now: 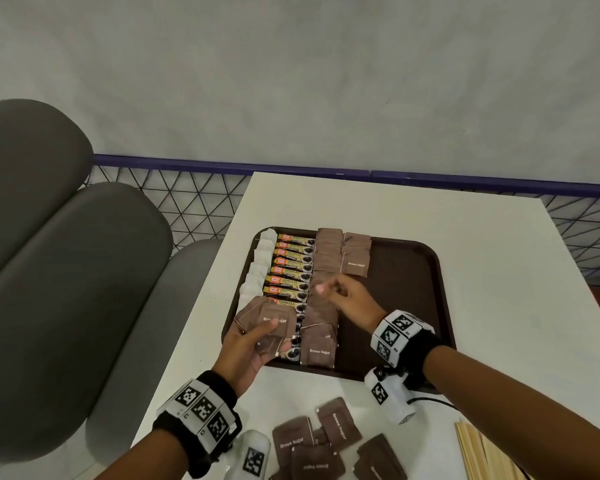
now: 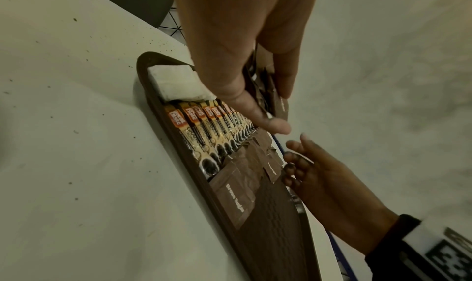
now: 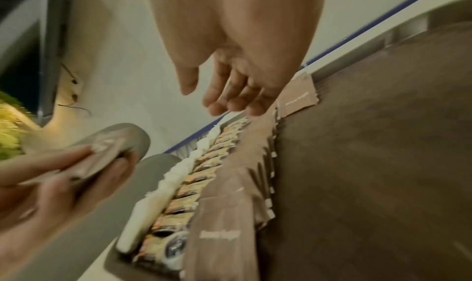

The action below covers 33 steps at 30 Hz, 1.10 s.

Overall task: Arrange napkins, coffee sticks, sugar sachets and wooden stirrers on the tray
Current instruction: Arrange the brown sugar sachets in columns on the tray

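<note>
A brown tray lies on the white table. It carries a column of white napkins, a column of coffee sticks and overlapping brown sugar sachets. My left hand grips a fan of sugar sachets over the tray's near left corner; the thumb pins them. My right hand hovers over the sachet column, fingers relaxed and empty. Loose sachets and wooden stirrers lie on the table in front of the tray.
Grey padded seats stand left of the table, whose left edge runs close beside the tray. A black mesh fence with a blue rail runs behind. The tray's right half is bare.
</note>
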Each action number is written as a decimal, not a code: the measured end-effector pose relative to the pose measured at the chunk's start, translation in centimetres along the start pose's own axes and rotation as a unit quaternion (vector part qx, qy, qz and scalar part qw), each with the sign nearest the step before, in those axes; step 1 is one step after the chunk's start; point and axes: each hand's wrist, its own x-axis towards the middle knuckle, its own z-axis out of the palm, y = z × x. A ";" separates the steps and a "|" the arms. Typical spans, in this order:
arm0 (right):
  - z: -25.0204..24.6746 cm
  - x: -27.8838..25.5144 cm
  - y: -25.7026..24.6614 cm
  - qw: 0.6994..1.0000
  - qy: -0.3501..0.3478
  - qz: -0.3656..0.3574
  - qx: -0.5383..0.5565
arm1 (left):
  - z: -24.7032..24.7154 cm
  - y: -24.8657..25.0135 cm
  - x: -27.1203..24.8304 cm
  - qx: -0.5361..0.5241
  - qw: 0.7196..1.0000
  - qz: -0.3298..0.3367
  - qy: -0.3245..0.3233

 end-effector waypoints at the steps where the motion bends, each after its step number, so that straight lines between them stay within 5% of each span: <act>1: 0.6 -0.4 -0.4 0.999 -0.036 -0.002 0.006 | 0.2 0.0 -0.1 0.002 1.000 0.002 -0.004; 6: 3.1 -1.6 -1.4 0.990 -0.140 -0.004 0.033 | 0.7 0.0 -0.6 0.008 1.000 -0.002 -0.013; 9: 3.7 -1.6 -1.1 0.989 -0.136 -0.006 0.050 | 0.9 0.1 -0.7 -0.020 1.000 -0.017 -0.006; 18: 0.8 0.0 -0.5 0.979 0.043 0.053 0.191 | 0.3 0.0 -0.4 -0.066 0.997 -0.028 0.016; 25: -4.3 2.4 3.3 0.945 0.297 0.116 0.072 | -0.3 0.0 0.1 -0.055 0.998 -0.023 0.033; 33: -5.7 4.5 5.5 0.945 0.269 0.175 -0.060 | -1.3 0.3 1.2 -0.066 0.997 -0.033 0.025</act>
